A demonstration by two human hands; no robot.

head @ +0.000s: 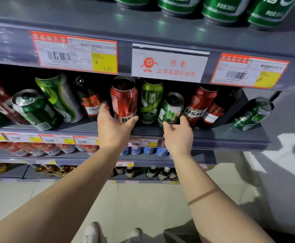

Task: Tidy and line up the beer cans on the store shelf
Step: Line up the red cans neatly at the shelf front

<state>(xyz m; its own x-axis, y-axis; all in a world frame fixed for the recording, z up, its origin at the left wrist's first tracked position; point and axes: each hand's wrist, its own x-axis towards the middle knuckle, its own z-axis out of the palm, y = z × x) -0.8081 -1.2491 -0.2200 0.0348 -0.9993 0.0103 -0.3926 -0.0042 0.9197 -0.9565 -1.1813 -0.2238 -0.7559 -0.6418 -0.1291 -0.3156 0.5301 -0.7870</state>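
On the grey middle shelf (231,135) stand mixed beer cans. My left hand (114,128) is wrapped around the base of a tall red can (124,97), thumb on its right side. My right hand (177,135) grips the bottom of a short green can (171,109) between thumb and fingers. A tall lime-green can (151,100) stands between those two, further back. To the right are another red can (200,104), a dark bottle (217,109) and a lone green can (253,114). To the left stand a short green can (35,109), a tall green-and-silver can (60,97) and a dark bottle (90,100).
The shelf above (108,20) carries green cans (222,9) and price labels (74,51) along its edge. Lower shelves hold red and blue cans (146,150) and bottles (159,172). Tiled floor lies below, with my white shoe (91,232) visible. The shelf ends at the right (266,142).
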